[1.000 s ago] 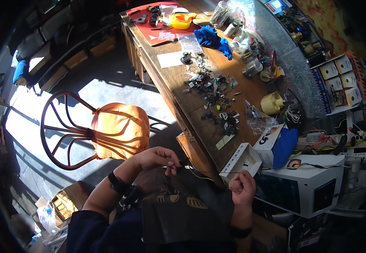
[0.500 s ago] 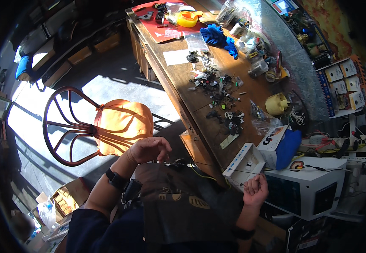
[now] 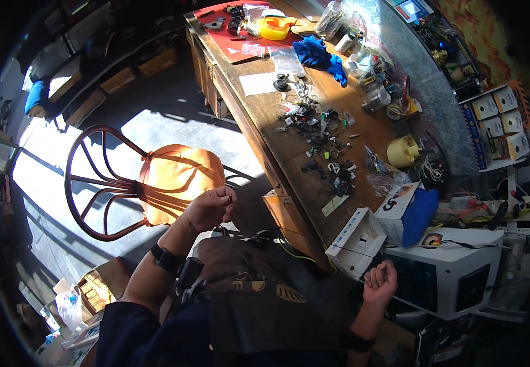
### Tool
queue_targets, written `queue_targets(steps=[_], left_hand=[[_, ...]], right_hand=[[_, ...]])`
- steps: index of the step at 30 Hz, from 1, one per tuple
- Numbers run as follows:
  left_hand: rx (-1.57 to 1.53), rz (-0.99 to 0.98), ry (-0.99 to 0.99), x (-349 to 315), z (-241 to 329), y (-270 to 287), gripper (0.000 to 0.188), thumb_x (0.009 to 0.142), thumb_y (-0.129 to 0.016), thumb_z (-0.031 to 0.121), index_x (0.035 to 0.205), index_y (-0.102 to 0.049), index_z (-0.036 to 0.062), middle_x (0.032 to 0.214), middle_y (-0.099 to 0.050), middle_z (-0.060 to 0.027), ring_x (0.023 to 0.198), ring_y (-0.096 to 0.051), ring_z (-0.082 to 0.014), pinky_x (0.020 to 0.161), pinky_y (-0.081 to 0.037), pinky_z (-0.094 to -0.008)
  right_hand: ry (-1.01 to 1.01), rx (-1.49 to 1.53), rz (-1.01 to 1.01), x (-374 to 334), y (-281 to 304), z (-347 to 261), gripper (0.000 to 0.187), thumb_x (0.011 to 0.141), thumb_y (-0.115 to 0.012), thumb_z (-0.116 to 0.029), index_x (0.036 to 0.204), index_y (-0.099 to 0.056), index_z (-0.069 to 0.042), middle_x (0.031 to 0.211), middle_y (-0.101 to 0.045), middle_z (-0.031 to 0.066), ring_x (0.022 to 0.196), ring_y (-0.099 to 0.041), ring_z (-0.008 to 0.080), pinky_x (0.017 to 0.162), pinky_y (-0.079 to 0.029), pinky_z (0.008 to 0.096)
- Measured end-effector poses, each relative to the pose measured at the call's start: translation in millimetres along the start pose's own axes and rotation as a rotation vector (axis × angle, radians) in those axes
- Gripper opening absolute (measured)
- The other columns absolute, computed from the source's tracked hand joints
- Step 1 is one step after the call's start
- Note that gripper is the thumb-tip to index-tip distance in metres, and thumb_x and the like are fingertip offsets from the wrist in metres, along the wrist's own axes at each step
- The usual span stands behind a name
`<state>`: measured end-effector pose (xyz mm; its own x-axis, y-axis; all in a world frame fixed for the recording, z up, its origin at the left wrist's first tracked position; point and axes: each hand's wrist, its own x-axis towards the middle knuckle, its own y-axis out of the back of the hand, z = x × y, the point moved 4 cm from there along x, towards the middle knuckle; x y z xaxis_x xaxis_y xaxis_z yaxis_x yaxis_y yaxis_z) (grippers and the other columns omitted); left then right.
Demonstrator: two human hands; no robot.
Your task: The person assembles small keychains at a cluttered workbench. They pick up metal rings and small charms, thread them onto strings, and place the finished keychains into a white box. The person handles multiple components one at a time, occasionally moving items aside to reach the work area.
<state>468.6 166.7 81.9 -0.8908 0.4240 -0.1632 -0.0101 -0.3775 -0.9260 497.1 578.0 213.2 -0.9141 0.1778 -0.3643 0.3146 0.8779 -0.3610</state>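
Observation:
My left hand [image 3: 212, 208] is raised in front of the orange chair seat, its thumb and fingers drawn together. Whatever it may hold is too small to make out. A dark watch-like band [image 3: 166, 259] is on that wrist. My right hand [image 3: 380, 283] is closed, fingers curled, beside the open white box [image 3: 357, 243] at the desk's near end. A thin dark cable [image 3: 353, 250] crosses the box's front and runs toward this hand; whether the fingers grip it I cannot tell.
A wooden desk [image 3: 259, 131] carries a pile of small electronic parts [image 3: 320, 125], a blue cloth [image 3: 314, 54], a yellow tape roll [image 3: 275, 27] and a cream container [image 3: 402, 151]. A white computer case [image 3: 442, 266] stands at right. The orange-cushioned chair [image 3: 179, 180] stands left.
My left hand has lowered slightly, and its fingers have closed from a looser curl. My right hand has moved a little right and down, away from the open box, staying closed.

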Motion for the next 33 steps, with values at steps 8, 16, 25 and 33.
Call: queue_targets(steps=[8,16,25,33], left_hand=[[-0.05,0.001,-0.053,-2.9,14.3,6.1,0.018,0.086,-0.054,0.011,0.101,-0.053,0.0019,0.091,-0.06,-0.0115,0.065,-0.061,-0.0143,0.058,-0.048,-0.02],[0.338,0.21,0.073,-9.4,19.7,-12.7,0.025,0.086,-0.049,-0.001,0.111,-0.052,-0.0032,0.101,-0.062,-0.016,0.082,-0.064,-0.018,0.07,-0.052,-0.0263],[1.391,0.052,0.408,-22.5,33.2,-31.8,0.016,0.088,-0.051,0.013,0.096,-0.06,0.0024,0.07,-0.058,-0.0031,0.061,-0.057,-0.0111,0.054,-0.047,-0.025],[1.549,-0.265,0.254,-1.4,3.7,-134.8,0.012,0.085,-0.055,0.011,0.093,-0.056,0.0021,0.074,-0.061,-0.0106,0.064,-0.062,-0.0223,0.058,-0.049,-0.0317]], right_hand=[[-0.045,-0.017,0.183,-7.1,37.3,6.7,0.021,0.087,-0.046,-0.022,0.071,-0.049,-0.01,0.043,-0.025,-0.005,0.034,-0.022,0.0064,0.036,-0.02,0.0217],[0.08,-0.034,0.157,-14.6,48.8,-3.9,0.022,0.09,-0.043,-0.023,0.073,-0.05,-0.01,0.044,-0.027,-0.0049,0.034,-0.023,0.0058,0.036,-0.021,0.0207],[0.026,-0.281,0.216,-15.7,81.6,13.7,0.015,0.088,-0.048,-0.015,0.079,-0.055,-0.005,0.047,-0.038,-0.0018,0.039,-0.033,0.0067,0.041,-0.027,0.0219],[0.26,-0.875,-0.461,-16.6,-67.0,39.2,0.039,0.081,-0.061,-0.008,0.118,-0.052,0.0,0.125,-0.051,0.0131,0.12,-0.045,0.0235,0.099,-0.036,0.0319]])
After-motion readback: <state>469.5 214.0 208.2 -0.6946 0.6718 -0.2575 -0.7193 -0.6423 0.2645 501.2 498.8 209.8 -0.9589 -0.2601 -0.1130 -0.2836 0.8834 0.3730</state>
